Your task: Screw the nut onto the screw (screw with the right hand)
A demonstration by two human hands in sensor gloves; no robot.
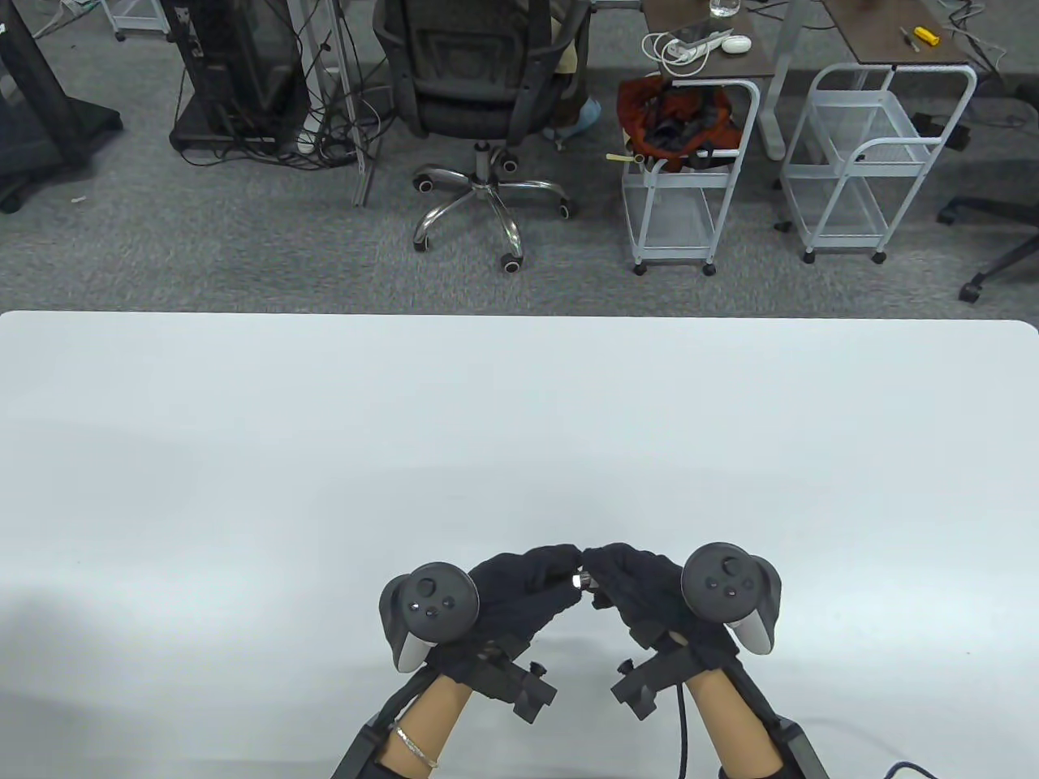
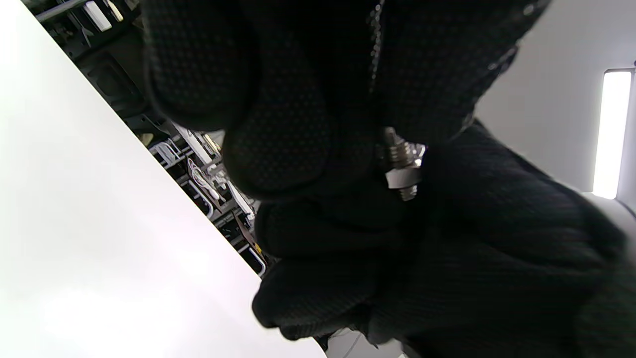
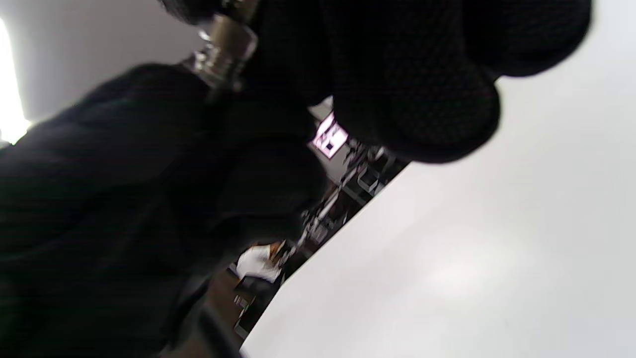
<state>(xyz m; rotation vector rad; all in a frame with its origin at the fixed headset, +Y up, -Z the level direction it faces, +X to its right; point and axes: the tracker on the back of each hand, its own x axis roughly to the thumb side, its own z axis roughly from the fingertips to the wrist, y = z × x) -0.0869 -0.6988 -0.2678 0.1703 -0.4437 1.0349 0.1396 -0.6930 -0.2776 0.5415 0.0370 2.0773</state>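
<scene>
Both gloved hands meet low over the white table, near its front edge. Between the fingertips a small metal screw shows. In the left wrist view the threaded screw runs up into my left hand's fingers, which grip it. A hex nut sits on the thread with the screw's tip poking past it. My left hand holds the screw. My right hand pinches at the nut. The right wrist view is blurred and shows the metal part between both hands.
Past the table's far edge is grey carpet with an office chair and two white wire carts. A tracker sits on the back of each hand, the left one and the right one.
</scene>
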